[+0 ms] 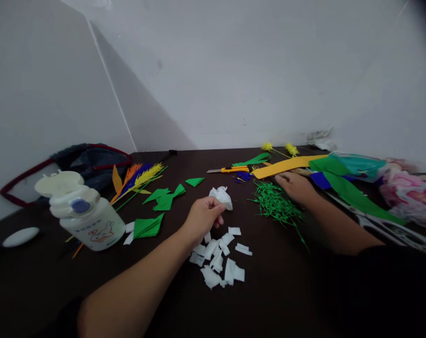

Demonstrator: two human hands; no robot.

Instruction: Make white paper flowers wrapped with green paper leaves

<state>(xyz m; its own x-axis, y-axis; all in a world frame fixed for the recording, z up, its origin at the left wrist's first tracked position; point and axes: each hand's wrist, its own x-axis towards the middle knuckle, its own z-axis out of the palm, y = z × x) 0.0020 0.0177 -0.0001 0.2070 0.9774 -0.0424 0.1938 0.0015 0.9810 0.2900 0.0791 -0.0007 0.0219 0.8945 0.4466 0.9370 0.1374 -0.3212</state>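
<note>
My left hand is closed, thumb against fingers, on a crumpled white tissue near the middle of the dark table. Just below it lie several small white paper pieces, loosely scattered. My right hand rests low on the table with its fingers stretched out, beside a heap of thin green paper shreds. A yellow-orange paper strip runs right behind those fingers. Beyond the hands lies a yellow utility knife, its blade out and pointing left.
Green paper pieces and a folded green stack lie left of centre. A white bottle with its lid up stands near paper feathers. Scissors, green strips and plastic bags crowd the right.
</note>
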